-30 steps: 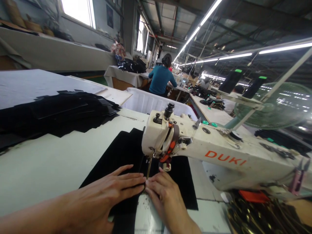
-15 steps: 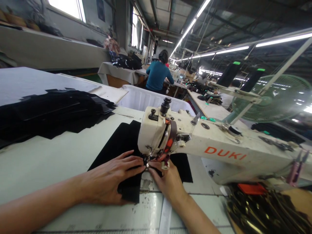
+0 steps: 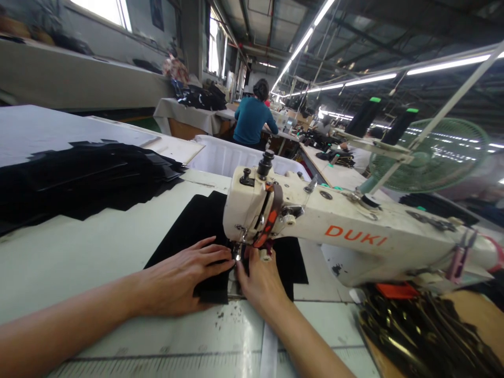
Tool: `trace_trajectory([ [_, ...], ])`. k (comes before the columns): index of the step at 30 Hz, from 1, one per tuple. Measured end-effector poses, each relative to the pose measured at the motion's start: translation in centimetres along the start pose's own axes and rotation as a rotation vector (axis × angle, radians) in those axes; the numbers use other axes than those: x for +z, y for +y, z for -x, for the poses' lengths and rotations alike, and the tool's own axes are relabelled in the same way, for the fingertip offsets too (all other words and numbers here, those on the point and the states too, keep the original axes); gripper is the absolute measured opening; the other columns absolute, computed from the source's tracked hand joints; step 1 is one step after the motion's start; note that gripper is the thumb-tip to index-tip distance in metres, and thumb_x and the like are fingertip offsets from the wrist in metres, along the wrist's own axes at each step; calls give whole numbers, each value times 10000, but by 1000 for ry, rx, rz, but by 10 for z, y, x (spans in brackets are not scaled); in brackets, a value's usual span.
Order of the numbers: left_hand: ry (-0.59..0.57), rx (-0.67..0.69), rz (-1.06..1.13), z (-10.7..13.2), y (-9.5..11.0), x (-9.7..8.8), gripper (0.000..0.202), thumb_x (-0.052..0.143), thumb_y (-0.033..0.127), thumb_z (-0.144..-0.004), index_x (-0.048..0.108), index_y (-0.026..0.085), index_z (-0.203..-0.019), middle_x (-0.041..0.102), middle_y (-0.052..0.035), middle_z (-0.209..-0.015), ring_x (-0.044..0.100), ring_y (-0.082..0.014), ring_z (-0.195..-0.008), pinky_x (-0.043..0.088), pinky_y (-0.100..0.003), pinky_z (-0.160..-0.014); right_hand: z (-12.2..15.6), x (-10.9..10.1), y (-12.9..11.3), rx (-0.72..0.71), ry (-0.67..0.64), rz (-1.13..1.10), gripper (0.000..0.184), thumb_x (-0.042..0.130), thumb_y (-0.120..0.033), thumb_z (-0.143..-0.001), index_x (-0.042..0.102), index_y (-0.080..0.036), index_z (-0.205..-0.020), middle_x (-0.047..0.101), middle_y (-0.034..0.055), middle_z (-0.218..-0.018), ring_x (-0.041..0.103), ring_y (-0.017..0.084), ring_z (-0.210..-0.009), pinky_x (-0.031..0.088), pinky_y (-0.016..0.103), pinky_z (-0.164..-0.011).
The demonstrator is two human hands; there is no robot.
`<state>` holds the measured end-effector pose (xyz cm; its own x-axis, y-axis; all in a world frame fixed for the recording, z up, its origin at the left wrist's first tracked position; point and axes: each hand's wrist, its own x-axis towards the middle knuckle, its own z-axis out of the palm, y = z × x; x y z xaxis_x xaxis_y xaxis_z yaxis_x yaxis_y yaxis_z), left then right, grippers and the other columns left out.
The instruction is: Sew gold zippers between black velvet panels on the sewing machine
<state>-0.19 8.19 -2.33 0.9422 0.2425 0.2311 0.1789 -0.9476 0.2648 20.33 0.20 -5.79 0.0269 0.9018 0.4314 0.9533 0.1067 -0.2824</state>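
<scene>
"Both of your hands are working close together at the left end of the white sewing machine (image 3: pixel 315 215). How is your left hand (image 3: pixel 179 275) resting?"

"Your left hand is lying flat and wide, fingers slightly parted, pressing on the black cloth (image 3: pixel 185 226). Its fingertips are reaching just beside the metal presser foot (image 3: pixel 238 252)."

"And your right hand (image 3: pixel 260 278)?"

"Your right hand is curving over the cloth on the other side of the foot, its fingers bending in beneath the machine. Parts of the machine are covering some of its fingers, so I cannot tell whether you are pinching anything there."

"Where is the cloth lying?"

"It is lying on the pale surface (image 3: pixel 98 257), passing beneath the machine and showing on both sides. Its near edge is stopping short of the printed ruler (image 3: pixel 165 362) in front of you."

"What else is lying around you?"

"A pile of black pieces (image 3: pixel 86 178) is spreading out to your left, well apart from your hands. To your right, a dark bundle (image 3: pixel 429 331) is lying near the machine, with a red piece (image 3: pixel 397 290) resting at its far edge. Beyond the machine, a white tub (image 3: pixel 232 157) is standing, and a person in a teal top (image 3: pixel 252 119) is facing away from you."
</scene>
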Motion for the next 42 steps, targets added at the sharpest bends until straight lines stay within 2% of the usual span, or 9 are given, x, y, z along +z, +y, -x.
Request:
trace_trajectory([
  [5, -13, -7, 8, 1, -2, 2, 689, 711, 241, -766, 542, 194, -1433, 559, -110, -1450, 480, -315, -1375, 235, -506, -1238, -15, 3, 6, 36, -14, 94, 301, 656, -124, -815, 672, -139, -1115, 640, 188, -1148, 526, 384, -1157, 426, 555, -981],
  [10, -41, -22, 14, 1, 2, -3, 699, 653, 151, -738, 553, 192, -1429, 550, -110, -1459, 480, -323, -1377, 241, -526, -1231, -34, 8, 15, 12, -48, 144, 145, 610, -162, -895, 707, -168, -1002, 696, 144, -1010, 586, 347, -1042, 412, 554, -962],
  [15, -53, -22, -1, 2, 4, -4, 771, 570, 84, -668, 541, 149, -1435, 536, -129, -1470, 455, -330, -1396, 227, -548, -1230, -18, -17, 13, -76, -46, 173, 208, 701, -157, -843, 683, -152, -1050, 671, 159, -1089, 587, 331, -1057, 481, 472, -909],
  [17, -43, -14, 12, 2, 2, -1, 845, 538, 60, -630, 502, 171, -1467, 523, -106, -1485, 430, -308, -1417, 196, -541, -1242, -6, -34, 13, -142, -24, 167, 344, 757, -209, -830, 647, -142, -1149, 641, 170, -1170, 575, 324, -1094, 496, 450, -915],
  [19, -27, -4, 30, 2, -1, 2, 897, 520, 41, -606, 472, 196, -1488, 519, -81, -1488, 419, -281, -1426, 156, -520, -1255, 3, -45, 16, -301, 38, 160, 322, 718, -246, -893, 626, -152, -1187, 654, 147, -1164, 579, 307, -1092, 470, 467, -978],
  [23, -13, -11, 36, 0, -1, 3, 853, 499, 7, -647, 490, 225, -1472, 563, -60, -1441, 458, -250, -1398, 136, -489, -1264, 6, -39, 23, -631, 55, 148, 298, 544, -86, -971, 605, -141, -1258, 707, 103, -1116, 623, 268, -1040, 471, 455, -988],
  [29, -39, 7, -28, 1, -4, 10, 907, 461, -26, -644, 435, 238, -1512, 562, -52, -1446, 451, -250, -1401, 149, -501, -1258, 5, -18, 23, -517, 0, 73, 297, 579, -87, -966, 633, -160, -1249, 725, 81, -1074, 669, 240, -984, 538, 395, -932],
  [35, 36, 29, -26, 1, -20, 26, 955, 455, -40, -647, 361, 265, -1547, 561, -33, -1451, 437, -237, -1411, 122, -490, -1262, -4, -22, 22, -454, 15, -17, 223, 563, -154, -994, 670, -179, -1188, 725, 73, -1117, 671, 248, -1008, 562, 384, -915],
  [42, 15, 47, -87, 0, -29, 29, 952, 445, -26, -675, 281, 225, -1578, 506, -54, -1508, 366, -229, -1458, 43, -482, -1262, -9, -22, 25, -475, 73, -62, 219, 530, -139, -1003, 684, -171, -1155, 735, 65, -1117, 673, 245, -1025, 558, 384, -958],
])
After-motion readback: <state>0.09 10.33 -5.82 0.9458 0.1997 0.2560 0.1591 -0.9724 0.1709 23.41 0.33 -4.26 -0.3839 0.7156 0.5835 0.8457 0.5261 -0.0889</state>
